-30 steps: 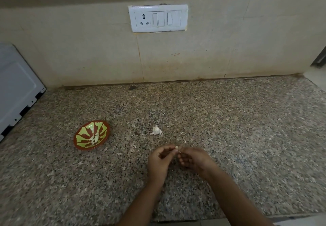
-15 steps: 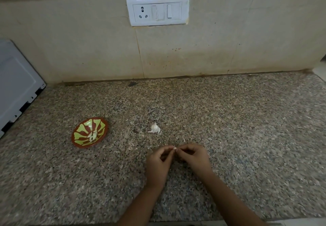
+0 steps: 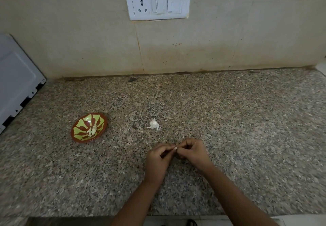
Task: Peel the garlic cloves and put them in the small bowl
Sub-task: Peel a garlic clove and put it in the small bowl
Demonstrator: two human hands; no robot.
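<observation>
The left hand (image 3: 158, 158) and right hand (image 3: 191, 153), fingers curled, pinch one garlic clove (image 3: 175, 148) between them above the counter (image 3: 247, 137), near its front edge. More garlic (image 3: 154, 124) lies just beyond; the bowl (image 3: 80, 131) sits well left; counter stretches wide right.

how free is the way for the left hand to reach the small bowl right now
Probably yes: only bare countertop lies between the left hand and the small bowl to its left. It and the right hand both pinch a garlic clove, so it is busy.
</observation>
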